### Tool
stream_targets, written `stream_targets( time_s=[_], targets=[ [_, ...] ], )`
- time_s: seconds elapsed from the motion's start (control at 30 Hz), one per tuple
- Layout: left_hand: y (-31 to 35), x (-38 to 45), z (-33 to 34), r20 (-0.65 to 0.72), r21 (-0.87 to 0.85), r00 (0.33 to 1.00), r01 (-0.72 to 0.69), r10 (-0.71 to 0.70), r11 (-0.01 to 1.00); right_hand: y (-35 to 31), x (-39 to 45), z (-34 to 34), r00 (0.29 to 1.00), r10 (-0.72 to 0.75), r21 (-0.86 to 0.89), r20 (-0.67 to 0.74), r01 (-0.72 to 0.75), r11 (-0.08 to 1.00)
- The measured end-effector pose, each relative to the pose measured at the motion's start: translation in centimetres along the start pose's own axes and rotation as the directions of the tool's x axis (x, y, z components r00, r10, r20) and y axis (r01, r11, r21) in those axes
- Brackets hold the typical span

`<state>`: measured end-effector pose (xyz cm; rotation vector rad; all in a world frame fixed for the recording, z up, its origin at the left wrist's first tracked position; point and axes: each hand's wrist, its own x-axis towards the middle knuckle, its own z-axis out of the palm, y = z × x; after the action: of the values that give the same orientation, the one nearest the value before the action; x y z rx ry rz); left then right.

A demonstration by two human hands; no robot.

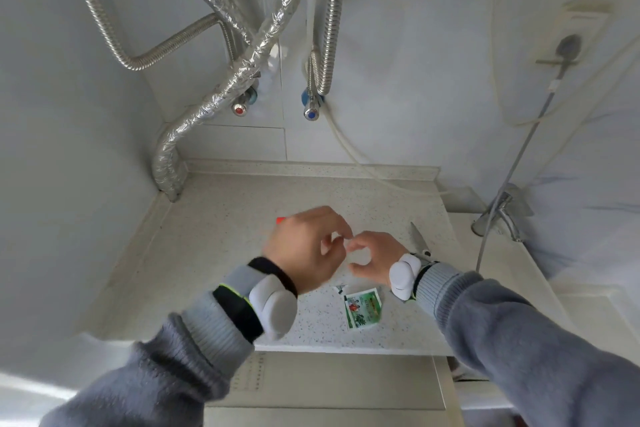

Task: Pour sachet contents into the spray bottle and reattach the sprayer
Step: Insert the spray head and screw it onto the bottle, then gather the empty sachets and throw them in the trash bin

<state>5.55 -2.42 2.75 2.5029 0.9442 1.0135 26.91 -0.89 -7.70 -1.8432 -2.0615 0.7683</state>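
Sachet [363,308] | flat on counter [214,253] | below both hands' grip, untouched

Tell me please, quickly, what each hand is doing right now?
Left hand: fingers curled; what it holds cannot be told.
Right hand: the same.

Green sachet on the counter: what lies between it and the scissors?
In the head view, the right wrist with its white strap-on device lies between the green sachet and the scissors, covering their handles. A small torn-off strip lies beside the sachet.

Two hands [306,246], one sachet [363,308], perhaps one scissors [419,241]
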Motion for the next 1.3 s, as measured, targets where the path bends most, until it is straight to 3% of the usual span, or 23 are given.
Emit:
stream_targets(
  time_s=[0.1, 0.2, 0.27, 0.47, 0.63, 1.07, 1.3],
  targets=[
    [1.6, -3.7, 4.3, 0.170, 0.020, 0.977, 0.126, -0.128, 0.992, 1.6, -1.3, 0.4, 0.989, 0.082, -0.143, 0.123, -0.064, 0.988],
    [1.4, -6.2, 8.5, 0.390, 0.161, 0.838, 0.346, -0.382, 0.924, 1.9, -2.2, 1.0, 0.955, 0.146, -0.256, 0.258, -0.078, 0.963],
    [1.0, -6.4, 10.7, 0.467, 0.236, 0.739, 0.424, -0.485, 0.874, 1.8, -2.4, 1.3, 0.932, 0.177, -0.312, 0.315, -0.074, 0.947],
    [-0.9, -4.9, 14.4, 0.483, 0.318, 0.597, 0.563, -0.641, 0.763, 1.2, -2.7, 1.7, 0.922, 0.190, -0.346, 0.339, -0.065, 0.936],
    [-1.7, -3.8, 15.6, 0.519, 0.435, 0.517, 0.525, -0.680, 0.731, 1.1, -3.3, 2.1, 0.930, 0.170, -0.345, 0.326, -0.050, 0.937],
    [-3.2, -2.6, 16.2, 0.566, 0.391, 0.496, 0.542, -0.659, 0.744, -0.3, -1.8, 1.6, 0.908, 0.262, -0.332, 0.328, -0.149, 0.932],
    [-2.9, -3.3, 15.8, 0.477, 0.092, 0.526, 0.767, -0.704, 0.635, -0.2, -0.6, 0.6, 0.925, 0.249, -0.186, 0.288, -0.201, 0.962]
  ],
)
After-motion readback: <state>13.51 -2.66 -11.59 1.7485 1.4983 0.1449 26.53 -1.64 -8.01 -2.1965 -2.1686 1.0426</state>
